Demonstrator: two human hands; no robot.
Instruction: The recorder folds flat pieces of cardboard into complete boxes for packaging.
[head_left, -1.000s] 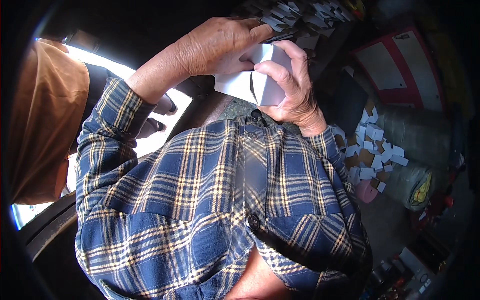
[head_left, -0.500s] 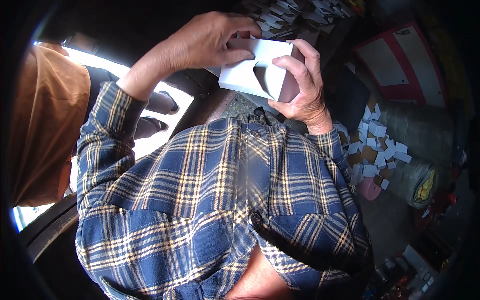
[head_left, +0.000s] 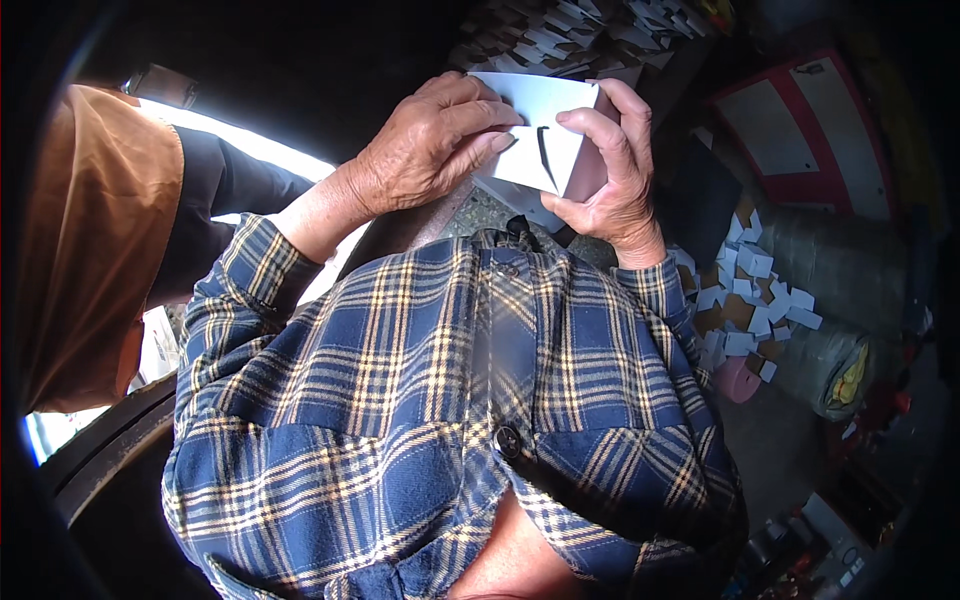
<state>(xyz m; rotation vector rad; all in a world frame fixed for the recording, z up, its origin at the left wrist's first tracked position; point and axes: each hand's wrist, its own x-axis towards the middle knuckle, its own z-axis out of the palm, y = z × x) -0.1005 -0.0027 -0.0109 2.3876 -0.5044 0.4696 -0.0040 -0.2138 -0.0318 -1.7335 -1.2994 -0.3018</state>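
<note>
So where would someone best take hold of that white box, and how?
Probably by the right end of the white box, coming from the right, across its upper and lower edges. What shows of the shaded side there looks flat, while the bright face has a dark slit that might give if pressed.

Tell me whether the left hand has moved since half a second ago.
Yes. Judged against the red-and-white panel, almost unchanged in the view, the left hand has come lower in the picture, nearer the plaid shirt.
</note>
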